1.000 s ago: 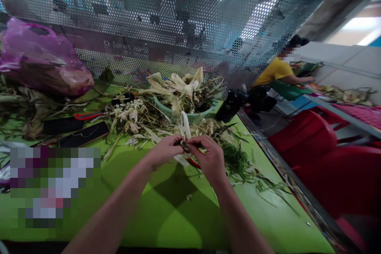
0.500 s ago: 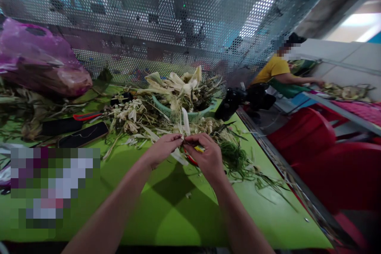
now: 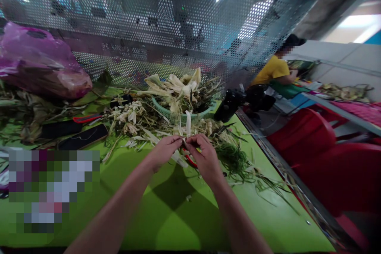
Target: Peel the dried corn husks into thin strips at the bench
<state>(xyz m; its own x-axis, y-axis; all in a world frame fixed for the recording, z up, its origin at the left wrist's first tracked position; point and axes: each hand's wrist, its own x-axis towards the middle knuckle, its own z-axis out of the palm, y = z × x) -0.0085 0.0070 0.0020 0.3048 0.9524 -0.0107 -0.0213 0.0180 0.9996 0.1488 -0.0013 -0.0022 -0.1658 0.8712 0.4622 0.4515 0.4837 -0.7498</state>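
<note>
The green tabletop carries a teal basket of dried husks, a purple plastic bag, a dark phone, and tangled green strands near its right edge.

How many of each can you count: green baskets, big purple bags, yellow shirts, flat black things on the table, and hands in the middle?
Green basket: 1
Big purple bag: 1
Yellow shirt: 1
Flat black things: 2
Hands, left hand and right hand: 2
Total: 7
</note>
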